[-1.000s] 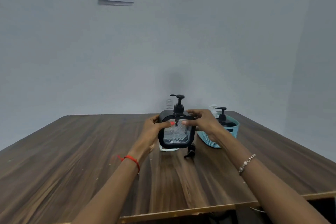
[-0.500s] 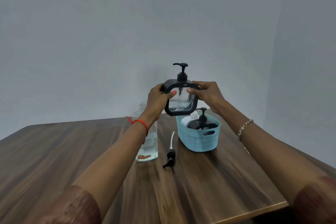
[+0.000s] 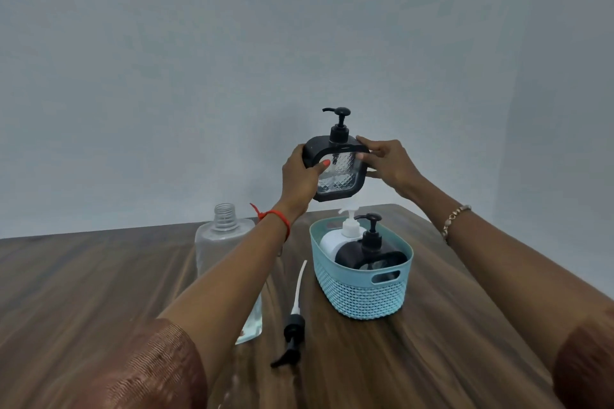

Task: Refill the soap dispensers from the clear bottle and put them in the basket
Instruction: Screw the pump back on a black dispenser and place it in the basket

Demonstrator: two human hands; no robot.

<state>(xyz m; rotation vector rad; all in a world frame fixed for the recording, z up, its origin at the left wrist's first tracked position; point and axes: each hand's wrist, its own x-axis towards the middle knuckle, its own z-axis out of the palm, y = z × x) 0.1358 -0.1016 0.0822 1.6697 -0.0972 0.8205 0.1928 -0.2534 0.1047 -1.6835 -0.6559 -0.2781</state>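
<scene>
A black-framed soap dispenser [image 3: 339, 173] with a clear patterned front and black pump hangs in the air above the far end of the light blue basket [image 3: 362, 292]. My left hand [image 3: 300, 179] grips its left side and my right hand [image 3: 387, 164] grips its right side. Inside the basket stand a white dispenser [image 3: 335, 239] and a second black dispenser [image 3: 368, 252]. The clear bottle [image 3: 226, 242], uncapped and nearly empty, stands left of the basket, partly hidden by my left forearm.
A loose black pump head with a white tube [image 3: 292, 325] lies on the brown wooden table [image 3: 83, 292] between bottle and basket. A grey wall stands right behind the table. The table's right edge runs close to the basket.
Both hands lifted the black-framed dispenser off the table and carried it rightward to a spot above the basket. The view has tilted, so the bottle and basket now appear closer.
</scene>
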